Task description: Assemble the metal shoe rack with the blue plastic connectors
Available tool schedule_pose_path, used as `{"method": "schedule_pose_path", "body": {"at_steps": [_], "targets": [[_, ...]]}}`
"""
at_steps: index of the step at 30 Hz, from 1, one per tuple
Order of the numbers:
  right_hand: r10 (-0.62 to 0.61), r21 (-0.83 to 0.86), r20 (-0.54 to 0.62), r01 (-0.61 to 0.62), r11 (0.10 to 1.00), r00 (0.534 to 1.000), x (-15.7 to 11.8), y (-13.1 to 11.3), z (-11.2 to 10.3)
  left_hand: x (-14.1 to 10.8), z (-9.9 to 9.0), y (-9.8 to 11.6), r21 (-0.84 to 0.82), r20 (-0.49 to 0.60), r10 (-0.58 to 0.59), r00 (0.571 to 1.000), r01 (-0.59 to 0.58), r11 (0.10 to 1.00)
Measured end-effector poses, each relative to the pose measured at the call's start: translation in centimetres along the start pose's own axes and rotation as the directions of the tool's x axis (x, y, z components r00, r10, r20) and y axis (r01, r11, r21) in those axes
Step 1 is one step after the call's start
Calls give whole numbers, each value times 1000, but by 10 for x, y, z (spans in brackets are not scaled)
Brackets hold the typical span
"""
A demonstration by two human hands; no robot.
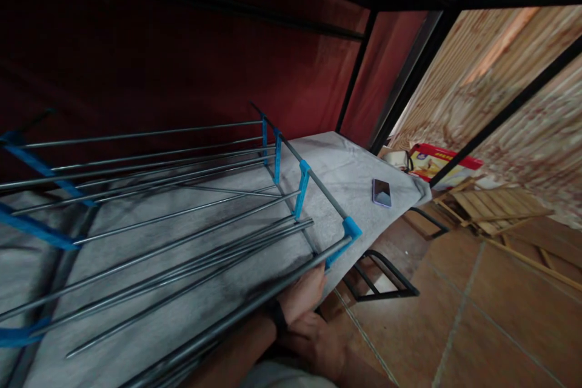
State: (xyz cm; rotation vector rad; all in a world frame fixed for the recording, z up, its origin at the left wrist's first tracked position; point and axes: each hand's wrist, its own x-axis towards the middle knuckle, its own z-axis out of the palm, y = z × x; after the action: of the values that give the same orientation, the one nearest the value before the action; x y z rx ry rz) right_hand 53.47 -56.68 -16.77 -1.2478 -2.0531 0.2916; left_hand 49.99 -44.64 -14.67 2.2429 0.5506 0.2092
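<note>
A partly assembled rack of grey metal tubes and blue plastic brackets (302, 185) lies on its side across a cloth-covered table. My left hand (307, 290), with a black band at the wrist, is closed at the near corner of the rack, under the front tube (254, 304) and against the corner bracket (348, 235). Its fingertips are hidden behind the tube. Just below, my right hand (321, 339) sits by the left wrist with its fingers curled; what they hold, if anything, is hidden. Several loose tubes (213, 257) lie inside the rack.
On the grey tablecloth (339, 160) lies a phone (381, 193). Black metal chair frames (386, 297) stick out beside the table. Behind are a red and yellow box (441, 163) and a folded wooden chair (500, 206) on the tiled floor. A dark red panel (291, 73) backs the table.
</note>
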Motion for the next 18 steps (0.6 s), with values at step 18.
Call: {"method": "schedule_pose_path", "body": {"at_steps": [18], "targets": [[542, 194, -96, -518, 833, 835, -10, 98, -67, -1, 2, 8, 218, -79, -82, 993, 98, 971]]}}
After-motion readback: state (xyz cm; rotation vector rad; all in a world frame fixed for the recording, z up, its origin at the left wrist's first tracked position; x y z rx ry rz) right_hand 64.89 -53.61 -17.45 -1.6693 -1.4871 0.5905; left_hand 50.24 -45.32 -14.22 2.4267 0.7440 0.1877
